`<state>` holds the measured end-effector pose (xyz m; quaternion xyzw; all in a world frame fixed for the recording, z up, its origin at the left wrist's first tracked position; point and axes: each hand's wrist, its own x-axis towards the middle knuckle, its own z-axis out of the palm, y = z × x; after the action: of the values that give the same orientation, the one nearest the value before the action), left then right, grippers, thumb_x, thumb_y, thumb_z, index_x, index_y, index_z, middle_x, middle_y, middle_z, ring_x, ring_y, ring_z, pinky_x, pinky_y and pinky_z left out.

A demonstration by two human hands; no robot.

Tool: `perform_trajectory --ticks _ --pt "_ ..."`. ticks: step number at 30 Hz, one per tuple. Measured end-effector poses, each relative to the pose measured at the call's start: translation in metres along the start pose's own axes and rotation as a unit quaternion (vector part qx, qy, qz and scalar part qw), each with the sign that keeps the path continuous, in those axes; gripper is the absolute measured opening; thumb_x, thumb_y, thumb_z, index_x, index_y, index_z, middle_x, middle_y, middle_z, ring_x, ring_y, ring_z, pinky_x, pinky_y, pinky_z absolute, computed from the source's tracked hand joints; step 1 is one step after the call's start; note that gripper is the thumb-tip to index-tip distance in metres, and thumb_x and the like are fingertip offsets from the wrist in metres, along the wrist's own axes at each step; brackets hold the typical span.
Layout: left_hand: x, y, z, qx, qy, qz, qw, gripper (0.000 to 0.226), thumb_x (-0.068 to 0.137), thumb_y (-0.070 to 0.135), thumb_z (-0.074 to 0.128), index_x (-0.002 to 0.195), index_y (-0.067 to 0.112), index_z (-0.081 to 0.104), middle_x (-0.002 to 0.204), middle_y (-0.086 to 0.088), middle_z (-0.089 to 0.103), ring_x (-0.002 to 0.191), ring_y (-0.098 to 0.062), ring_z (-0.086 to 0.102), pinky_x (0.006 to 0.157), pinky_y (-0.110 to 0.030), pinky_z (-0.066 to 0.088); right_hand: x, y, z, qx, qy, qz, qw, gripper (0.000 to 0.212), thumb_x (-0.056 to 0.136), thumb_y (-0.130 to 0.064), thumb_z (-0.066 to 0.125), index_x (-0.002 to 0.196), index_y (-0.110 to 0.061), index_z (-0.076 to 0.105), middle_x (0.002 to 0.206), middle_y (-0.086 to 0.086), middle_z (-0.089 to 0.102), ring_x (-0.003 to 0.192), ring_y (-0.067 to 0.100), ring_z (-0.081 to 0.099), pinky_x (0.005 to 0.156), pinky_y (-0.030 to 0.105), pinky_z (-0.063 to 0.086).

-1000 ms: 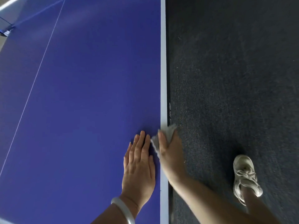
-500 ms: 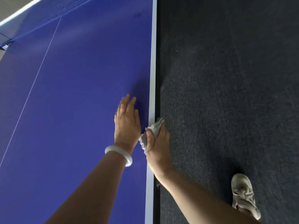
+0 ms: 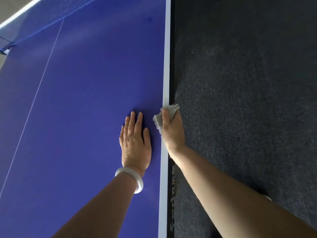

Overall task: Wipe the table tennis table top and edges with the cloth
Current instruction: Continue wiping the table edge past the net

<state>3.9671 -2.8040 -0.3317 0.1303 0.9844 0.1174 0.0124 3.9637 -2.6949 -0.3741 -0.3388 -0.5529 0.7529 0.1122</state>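
- Fingers and thumb of the right hand (image 3: 172, 133) grip the grey cloth (image 3: 157, 121) on the table's white side edge (image 3: 166, 66), mid-frame.
- Left hand (image 3: 135, 143) lies flat with straight fingers on the blue top (image 3: 77, 100), just beside.
- The edge runs straight up-frame from the cloth, so the right hand leads.

Reaches forward with both bare arms, nearly straight. Lays the left hand (image 3: 135, 143) palm down on the worktop (image 3: 85, 100), fingers straight and close together. Hooks the right hand (image 3: 172, 133) over the worktop's edge, thumb on top, pinching the cloth (image 3: 157, 121); other fingers hidden below. Holds both hands side by side.
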Motion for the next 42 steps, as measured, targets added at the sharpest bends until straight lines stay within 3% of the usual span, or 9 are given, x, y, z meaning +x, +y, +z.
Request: perform_trajectory --ticks 5,12,17,19,23,30,34,38,42 --pt "0.0 0.003 -0.002 0.0 -0.005 0.001 1.0 0.053 0.104 0.03 0.021 0.156 0.024 0.023 0.164 0.007 0.011 0.152 -0.008 0.003 0.124 -0.031 0.001 -0.08 0.029 -0.015 -0.02 -0.001 -0.059 0.998 0.055 0.102 -0.051 0.042 0.144 -0.015 0.04 0.135 -0.006 0.056 0.129 0.005 0.052 0.109 0.027 0.04" --pt "-0.002 0.004 -0.004 0.016 -0.018 -0.008 1.0 0.058 0.1 0.034 0.019 0.156 0.023 0.021 0.164 0.007 0.01 0.152 -0.007 0.001 0.124 -0.035 0.003 -0.016 0.002 -0.004 0.008 -0.034 -0.007 0.999 0.04 0.104 -0.04 0.045 0.128 -0.009 0.047 0.116 0.011 0.062 0.102 0.026 0.063 0.091 0.043 0.052" --pt "-0.001 0.006 -0.005 0.029 -0.018 -0.006 0.999 0.064 0.098 0.044 0.011 0.157 0.022 0.022 0.164 0.006 0.012 0.152 -0.011 0.004 0.124 -0.036 0.006 0.025 -0.019 0.002 0.001 0.002 -0.024 1.0 0.032 0.104 -0.034 0.047 0.118 -0.005 0.053 0.102 0.012 0.066 0.084 0.013 0.068 0.069 0.016 0.047" --pt "0.0 0.005 -0.005 0.032 -0.023 -0.01 0.999 0.06 0.099 0.041 0.015 0.157 0.023 0.022 0.164 0.006 0.011 0.152 -0.01 0.003 0.124 -0.036 0.004 -0.015 0.001 -0.003 -0.023 -0.002 -0.034 0.999 0.039 0.103 -0.038 0.047 0.124 -0.005 0.051 0.11 0.014 0.066 0.091 0.003 0.066 0.077 0.017 0.05" --pt "0.001 0.005 -0.005 0.028 -0.028 -0.019 0.999 0.058 0.1 0.037 0.022 0.156 0.025 0.021 0.164 0.007 0.007 0.152 -0.01 0.0 0.124 -0.03 -0.001 -0.089 0.028 -0.017 -0.072 -0.007 0.004 0.997 0.068 0.097 -0.062 0.037 0.142 -0.011 0.044 0.129 0.004 0.06 0.119 0.013 0.06 0.101 0.032 0.046" --pt "0.0 0.005 -0.003 0.045 -0.032 -0.011 0.998 0.061 0.099 0.041 0.012 0.157 0.023 0.019 0.164 0.005 0.006 0.152 -0.012 0.001 0.125 -0.039 0.005 0.034 -0.027 0.004 0.027 -0.012 0.036 0.999 0.032 0.104 -0.032 0.05 0.111 -0.002 0.054 0.087 0.007 0.07 0.062 0.009 0.067 0.048 0.02 0.048" --pt "-0.002 0.004 0.0 0.048 -0.016 -0.005 0.999 0.058 0.101 0.038 0.017 0.156 0.02 0.023 0.164 0.002 0.013 0.152 -0.015 0.006 0.124 -0.039 0.007 0.07 -0.032 0.01 -0.027 0.02 0.007 0.999 0.036 0.103 -0.038 0.051 0.115 -0.004 0.056 0.1 0.008 0.067 0.077 0.006 0.065 0.06 0.007 0.042" --pt "-0.001 0.009 -0.004 0.044 -0.024 -0.013 0.999 0.059 0.1 0.038 0.017 0.154 0.017 0.03 0.163 -0.003 0.02 0.152 -0.022 0.014 0.124 -0.041 0.011 0.073 -0.028 0.009 -0.031 0.003 0.0 1.0 0.042 0.103 -0.037 0.048 0.119 0.001 0.055 0.109 0.018 0.065 0.091 0.023 0.067 0.073 0.02 0.05" --pt "0.012 0.013 -0.013 0.094 -0.037 0.013 0.995 0.049 0.098 0.025 0.041 0.142 0.006 0.05 0.148 -0.017 0.044 0.134 -0.04 0.043 0.107 -0.055 0.04 0.074 -0.03 0.008 -0.045 -0.002 -0.017 0.999 0.04 0.104 -0.034 0.047 0.118 0.002 0.055 0.108 0.02 0.065 0.087 0.026 0.067 0.063 0.016 0.05"
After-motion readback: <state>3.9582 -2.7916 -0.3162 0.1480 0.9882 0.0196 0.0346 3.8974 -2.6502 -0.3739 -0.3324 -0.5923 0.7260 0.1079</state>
